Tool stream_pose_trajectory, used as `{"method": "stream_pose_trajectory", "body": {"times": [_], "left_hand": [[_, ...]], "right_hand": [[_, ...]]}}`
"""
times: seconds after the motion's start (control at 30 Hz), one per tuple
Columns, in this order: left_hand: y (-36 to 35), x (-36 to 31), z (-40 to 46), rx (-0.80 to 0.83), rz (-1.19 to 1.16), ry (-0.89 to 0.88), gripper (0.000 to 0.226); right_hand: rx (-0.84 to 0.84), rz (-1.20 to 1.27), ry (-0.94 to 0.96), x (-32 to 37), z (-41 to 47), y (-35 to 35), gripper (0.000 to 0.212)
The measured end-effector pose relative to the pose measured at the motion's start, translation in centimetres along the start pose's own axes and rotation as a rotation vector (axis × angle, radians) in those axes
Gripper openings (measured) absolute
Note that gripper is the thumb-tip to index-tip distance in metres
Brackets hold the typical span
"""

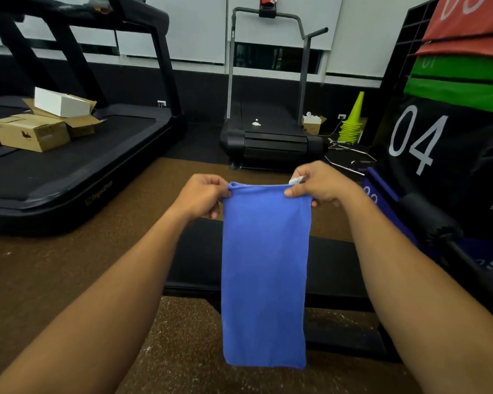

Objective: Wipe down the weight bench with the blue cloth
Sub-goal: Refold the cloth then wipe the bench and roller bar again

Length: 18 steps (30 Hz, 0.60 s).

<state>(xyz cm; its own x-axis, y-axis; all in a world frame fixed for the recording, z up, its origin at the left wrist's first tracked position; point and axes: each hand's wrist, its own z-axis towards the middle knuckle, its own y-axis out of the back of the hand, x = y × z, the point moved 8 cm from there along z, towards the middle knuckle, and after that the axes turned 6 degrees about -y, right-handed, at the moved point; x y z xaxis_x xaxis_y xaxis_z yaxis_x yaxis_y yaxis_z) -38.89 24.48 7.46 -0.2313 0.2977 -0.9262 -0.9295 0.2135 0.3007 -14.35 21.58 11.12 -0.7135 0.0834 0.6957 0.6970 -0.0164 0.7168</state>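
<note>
I hold the blue cloth (265,274) up in front of me by its top edge, so it hangs straight down as a long, smooth rectangle. My left hand (201,196) pinches the top left corner between thumb and fingers, and my right hand (320,183) pinches the top right corner the same way, with a small white tag poking out just above my right thumb. Both arms reach forward, one on each side of the cloth. Behind and below the hanging cloth lies the black padded bench (194,251), running across my view; the cloth hangs in front of it and I cannot tell whether it touches the pad. The floor (54,274) under the bench is brown and speckled. Farther off, a large black treadmill (77,155) stands to the left with cardboard boxes (32,132) resting on its belt, and a smaller treadmill (268,132) stands ahead. A stack of lime-green cones (353,123) sits to the right of it.
</note>
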Motion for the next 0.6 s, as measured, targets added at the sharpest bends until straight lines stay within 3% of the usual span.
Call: {"method": "stream_pose_trajectory", "body": {"times": [0.2, 0.43, 0.6], "left_hand": [[-1.7, 6.3, 5.4, 0.016, -0.133, 0.149, 0.011], [-2.3, 10.0, 12.2, -0.079, -0.192, 0.106, 0.014], [-2.6, 11.0, 13.7, -0.041, -0.216, 0.117, 0.016]], "right_hand": [[0.005, -0.008, -0.078, -3.1, 7.9, -2.3, 0.009], [-0.135, 0.195, -0.134, -5.2, 15.7, -1.9, 0.018], [-0.096, 0.208, -0.132, -6.3, 17.7, -2.0, 0.019]]}}
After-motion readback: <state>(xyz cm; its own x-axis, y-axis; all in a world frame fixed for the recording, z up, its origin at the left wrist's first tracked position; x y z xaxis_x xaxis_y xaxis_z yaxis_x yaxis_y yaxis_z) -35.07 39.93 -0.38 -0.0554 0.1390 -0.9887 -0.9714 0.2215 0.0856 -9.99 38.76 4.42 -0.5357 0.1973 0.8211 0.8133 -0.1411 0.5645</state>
